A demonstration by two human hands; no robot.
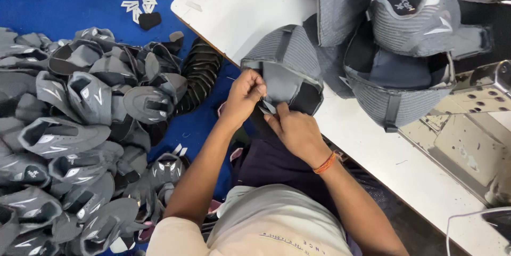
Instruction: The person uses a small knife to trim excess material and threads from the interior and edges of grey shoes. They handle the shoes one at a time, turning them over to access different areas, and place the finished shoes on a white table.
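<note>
I hold a grey shoe top [287, 67] at the near edge of the white table [239, 5]. My left hand [246, 95] is closed on its left side, with fingers and thumb pinching the edge. My right hand [296, 131] is closed too — it pinches the bottom edge of the same shoe top, just beside my left hand. There is an orange band [325, 163] on my right wrist.

On the right, more grey shoe tops [410, 48] sit in a stack on the table, close to a metal machine [479, 101]. On the left, down on the blue floor [69, 0], lies a big pile of grey shoe tops [80, 144]. A black ribbed piece [199, 72] lies between that pile and the table. Far away at the top — a few small white and dark bits [139, 1] lie on the floor.
</note>
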